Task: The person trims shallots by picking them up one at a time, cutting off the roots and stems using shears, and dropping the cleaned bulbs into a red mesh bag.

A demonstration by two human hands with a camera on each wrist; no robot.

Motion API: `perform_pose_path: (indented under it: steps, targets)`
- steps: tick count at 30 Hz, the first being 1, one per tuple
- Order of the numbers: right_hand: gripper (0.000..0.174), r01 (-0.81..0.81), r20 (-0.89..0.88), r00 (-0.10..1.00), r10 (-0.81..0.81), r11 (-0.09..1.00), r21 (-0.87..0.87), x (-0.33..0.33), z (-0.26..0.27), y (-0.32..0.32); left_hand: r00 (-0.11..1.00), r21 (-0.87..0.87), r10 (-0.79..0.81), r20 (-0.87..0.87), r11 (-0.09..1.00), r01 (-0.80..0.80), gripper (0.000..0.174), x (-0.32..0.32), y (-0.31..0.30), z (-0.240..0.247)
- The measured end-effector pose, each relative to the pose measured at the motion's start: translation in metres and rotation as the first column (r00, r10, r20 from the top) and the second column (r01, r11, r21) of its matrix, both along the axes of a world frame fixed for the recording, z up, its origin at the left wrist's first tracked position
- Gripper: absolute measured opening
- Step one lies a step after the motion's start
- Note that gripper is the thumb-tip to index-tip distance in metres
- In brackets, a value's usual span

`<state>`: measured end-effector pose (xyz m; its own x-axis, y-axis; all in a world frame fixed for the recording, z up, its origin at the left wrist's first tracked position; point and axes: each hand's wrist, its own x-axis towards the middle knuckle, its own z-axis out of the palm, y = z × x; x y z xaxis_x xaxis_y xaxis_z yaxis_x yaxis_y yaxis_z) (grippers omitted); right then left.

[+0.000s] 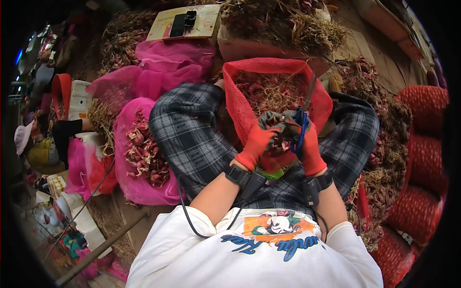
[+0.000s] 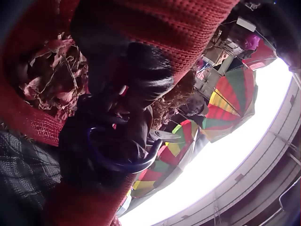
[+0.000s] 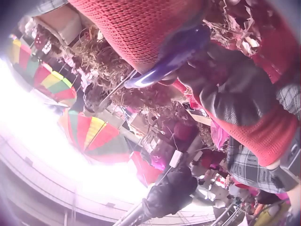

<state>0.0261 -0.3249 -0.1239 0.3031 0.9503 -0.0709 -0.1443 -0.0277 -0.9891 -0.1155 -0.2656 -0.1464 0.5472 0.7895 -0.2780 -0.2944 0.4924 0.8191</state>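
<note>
Both hands wear red knit gloves with grey coated fingers and meet over a red mesh sack (image 1: pixel 235 96) of dry shallot skins and stalks (image 1: pixel 271 89). My right hand (image 1: pixel 309 144) holds blue-handled scissors (image 1: pixel 302 127), the blades pointing away from me. The curled fingers of my left hand (image 1: pixel 261 139) touch the right ones and grip a shallot, mostly hidden, with a small pink bit (image 2: pixel 123 89) showing in the left wrist view. Below the hands, a few reddish shallots (image 1: pixel 282 145) show. In the right wrist view, the blue handle (image 3: pixel 171 59) crosses the right glove.
A pink mesh bag of shallots (image 1: pixel 144 153) lies left of my knee. Bunches of dried shallots (image 1: pixel 273 19) are heaped ahead and on the right. Full red sacks (image 1: pixel 418 206) line the right. A phone (image 1: pixel 177 26) rests on a box. Cables run from my wrists.
</note>
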Motion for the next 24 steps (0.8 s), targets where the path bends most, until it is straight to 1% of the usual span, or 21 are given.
perform_pose_path:
  steps: [1, 3, 4, 5, 6, 7, 9, 10, 11, 12, 13, 14, 16, 17, 19, 20, 22, 23, 24]
  targets:
    - [0.031, 0.014, -0.055, 0.998, -0.015, 0.999, -0.034, -0.003, 0.005, 0.003, 0.999, 0.020, 0.028, 0.016, 0.999, -0.028, 0.033, -0.001, 0.000, -0.004]
    - [0.035, -0.002, -0.086, 0.996, -0.010, 0.990, -0.142, -0.002, 0.019, 0.005, 0.999, 0.021, 0.039, 0.013, 0.999, -0.039, 0.033, -0.002, 0.001, -0.006]
    - [0.034, 0.031, 0.105, 0.994, -0.016, 0.989, -0.146, -0.001, 0.017, 0.005, 0.999, 0.021, 0.042, 0.012, 0.999, -0.042, 0.033, -0.002, 0.002, -0.004]
    - [0.034, 0.066, 0.294, 0.956, -0.022, 0.988, -0.143, 0.000, 0.011, 0.005, 0.994, -0.013, 0.072, 0.081, 0.997, -0.071, 0.031, -0.002, 0.002, -0.001]
    - [0.034, 0.101, 0.472, 0.881, -0.027, 0.986, -0.132, 0.001, 0.012, 0.006, 0.984, -0.048, 0.103, 0.149, 0.994, -0.097, 0.030, -0.003, 0.003, 0.015]
    - [0.034, 0.083, 0.538, 0.843, -0.003, 0.989, -0.124, 0.004, 0.016, 0.004, 0.967, -0.084, 0.135, 0.214, 0.989, -0.119, 0.029, -0.005, 0.005, 0.024]
    - [0.034, 0.038, 0.663, 0.748, 0.044, 0.993, -0.109, 0.011, 0.034, 0.001, 0.974, -0.072, 0.101, 0.202, 0.994, -0.088, 0.030, -0.011, 0.013, 0.019]
    - [0.033, 0.045, 0.453, 0.891, 0.033, 0.986, -0.160, 0.013, 0.042, 0.001, 0.977, -0.067, 0.089, 0.196, 0.995, -0.077, 0.030, -0.014, 0.019, 0.027]
    - [0.032, 0.038, 0.216, 0.976, 0.010, 0.976, -0.215, 0.015, 0.049, 0.001, 0.991, 0.032, 0.058, 0.120, 0.998, -0.062, 0.030, -0.017, 0.022, 0.036]
    - [0.031, 0.017, -0.033, 0.999, -0.027, 0.963, -0.269, 0.017, 0.052, 0.000, 0.997, 0.017, 0.003, 0.078, 1.000, -0.004, 0.031, -0.019, 0.024, 0.033]
    - [0.028, -0.014, -0.075, 0.997, -0.003, 0.975, -0.224, 0.019, 0.052, 0.002, 0.998, 0.001, -0.056, 0.037, 0.998, 0.056, 0.031, -0.021, 0.025, 0.028]
    - [0.027, -0.040, -0.082, 0.996, 0.023, 0.975, -0.217, 0.017, 0.056, 0.003, 0.993, -0.018, -0.118, -0.001, 0.993, 0.118, 0.032, -0.021, 0.026, 0.025]
    - [0.026, -0.098, -0.096, 0.992, 0.079, 0.974, -0.203, 0.008, 0.072, 0.009, 0.978, 0.110, -0.199, -0.057, 0.973, 0.204, 0.034, -0.016, 0.019, 0.037]
    - [0.026, -0.093, -0.043, 0.995, 0.085, 0.969, -0.229, 0.007, 0.074, 0.010, 0.970, 0.172, -0.225, -0.092, 0.956, 0.238, 0.034, -0.014, 0.017, 0.042]
    - [0.025, -0.119, 0.047, 0.989, 0.137, 0.955, -0.270, -0.003, 0.074, 0.018, 0.988, 0.202, -0.156, 0.011, 0.968, 0.151, 0.034, -0.008, 0.016, 0.019]
    - [0.023, -0.120, 0.203, 0.964, 0.170, 0.964, -0.237, 0.005, 0.060, 0.020, 0.993, 0.209, -0.106, 0.052, 0.974, 0.092, 0.034, -0.009, 0.015, 0.009]
    - [0.023, -0.086, 0.305, 0.939, 0.158, 0.968, -0.237, 0.005, 0.071, 0.032, 0.966, 0.063, 0.047, 0.254, 0.996, -0.065, 0.029, -0.011, 0.015, 0.012]
    - [0.023, -0.080, 0.278, 0.954, 0.113, 0.988, -0.129, 0.002, 0.081, 0.035, 0.979, -0.126, 0.028, 0.203, 0.992, -0.003, 0.026, -0.015, 0.020, 0.016]
    - [0.024, -0.063, 0.244, 0.968, 0.065, 0.998, -0.015, -0.002, 0.087, 0.042, 0.958, -0.195, 0.124, 0.259, 0.978, -0.074, 0.026, -0.016, 0.024, 0.007]
